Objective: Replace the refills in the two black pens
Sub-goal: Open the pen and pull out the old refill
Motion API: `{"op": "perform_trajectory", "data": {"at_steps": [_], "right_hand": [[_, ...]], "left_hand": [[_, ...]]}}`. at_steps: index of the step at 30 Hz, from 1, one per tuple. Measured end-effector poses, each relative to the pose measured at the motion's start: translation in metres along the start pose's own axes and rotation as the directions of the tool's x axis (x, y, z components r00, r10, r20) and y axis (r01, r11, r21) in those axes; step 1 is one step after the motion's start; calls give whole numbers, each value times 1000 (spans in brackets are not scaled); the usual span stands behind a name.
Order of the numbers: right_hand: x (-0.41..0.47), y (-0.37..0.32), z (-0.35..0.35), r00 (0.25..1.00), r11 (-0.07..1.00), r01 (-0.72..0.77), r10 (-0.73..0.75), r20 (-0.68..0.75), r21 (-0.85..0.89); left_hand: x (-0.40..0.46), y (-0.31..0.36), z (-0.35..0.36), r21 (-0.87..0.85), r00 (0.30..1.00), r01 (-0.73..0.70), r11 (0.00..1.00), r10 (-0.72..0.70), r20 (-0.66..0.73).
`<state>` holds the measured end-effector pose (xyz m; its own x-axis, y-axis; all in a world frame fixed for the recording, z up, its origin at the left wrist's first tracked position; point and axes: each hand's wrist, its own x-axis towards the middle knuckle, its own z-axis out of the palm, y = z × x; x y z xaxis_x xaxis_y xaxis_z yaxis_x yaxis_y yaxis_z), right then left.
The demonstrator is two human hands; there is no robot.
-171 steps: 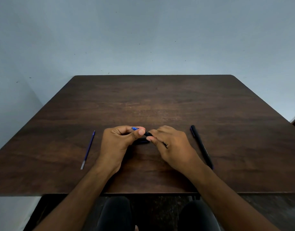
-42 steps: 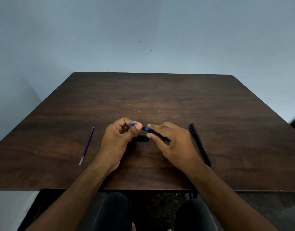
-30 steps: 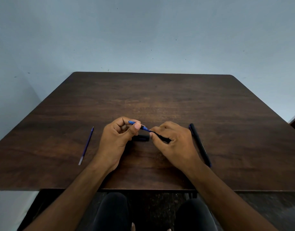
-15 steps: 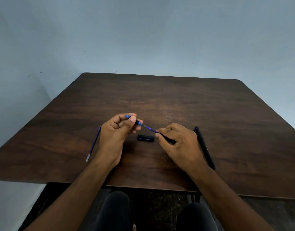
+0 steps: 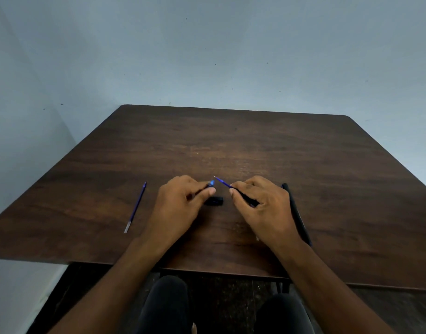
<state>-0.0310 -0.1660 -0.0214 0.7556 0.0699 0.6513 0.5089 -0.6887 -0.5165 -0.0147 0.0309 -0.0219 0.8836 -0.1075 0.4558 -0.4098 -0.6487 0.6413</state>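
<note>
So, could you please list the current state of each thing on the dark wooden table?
Left hand: pinches a small blue tip piece.
Right hand: grips a black pen barrel, thin blue refill sticking out.
Short black cap: lying loose.
Second black pen: lying whole.
Spare blue refill: lying untouched.

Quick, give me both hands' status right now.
Left hand: closed, pinching a small blue tip piece.
Right hand: closed, gripping the pen barrel with the refill sticking out.
</note>
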Motion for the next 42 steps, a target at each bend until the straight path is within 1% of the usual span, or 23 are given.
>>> {"op": "perform_trajectory", "data": {"at_steps": [1, 2, 5, 7, 11, 15, 21, 24, 26, 29, 31, 33, 35, 38, 40, 42], "right_hand": [[0, 1, 1, 1000, 1000, 3, -3, -5, -5], [1, 1, 1, 1000, 1000, 8, -8, -7, -10], [1, 2, 2, 1000, 1000, 24, -24, -7, -3], [1, 1, 2, 1000, 999, 30, -30, 8, -13], [0, 1, 0, 1000, 999, 23, -22, 18, -29], [0, -1, 0, 999, 999, 23, -21, 33, -42], [0, -2, -1, 998, 999, 11, -8, 62, -40], [0, -3, -2, 997, 999, 1, 2, 82, -44], [1, -4, -2, 996, 1000, -4, 7, 86, -30], [1, -5, -3, 995, 999, 20, -17, 101, -29], [1, -6, -3, 992, 999, 40, -37, 124, -23], [2, -7, -3, 989, 999, 43, -43, 143, 6], [3, -8, -3, 987, 999, 38, -42, 156, 32], [3, -8, -3, 986, 999, 26, -34, 166, 48], [4, -8, -4, 983, 999, 17, -24, 181, 42], [5, -8, -5, 978, 1000, 3, -8, 208, 26]], "left_hand": [[-2, -1, 0, 123, 996, -73, 990, 67, 51], [-5, -1, 1, 188, 990, -123, 974, 107, 96], [-13, -3, 3, 259, 970, -220, 940, 183, 159], [-15, -4, 4, 288, 960, -252, 924, 201, 196], [-12, -6, 3, 239, 962, -218, 946, 166, 218], [-13, -6, 4, 225, 963, -184, 957, 129, 238], [-12, -6, 4, 231, 964, -168, 958, 110, 243], [-11, -5, 3, 215, 970, -154, 964, 106, 218], [-10, -2, 0, 149, 984, -111, 983, 88, 154], [-7, 2, -4, -25, 1000, -26, 999, 26, -1], [-6, 5, -4, -124, 1000, 17, 992, -20, -19], [-5, 7, -4, -220, 997, 75, 972, -74, 13], [-4, 10, -1, -359, 989, 148, 922, -145, 37], [-4, 16, 3, -537, 969, 237, 810, -239, 67], [-4, 18, 4, -609, 950, 291, 738, -300, 90], [-4, 17, 3, -647, 935, 319, 692, -342, 95]]}}
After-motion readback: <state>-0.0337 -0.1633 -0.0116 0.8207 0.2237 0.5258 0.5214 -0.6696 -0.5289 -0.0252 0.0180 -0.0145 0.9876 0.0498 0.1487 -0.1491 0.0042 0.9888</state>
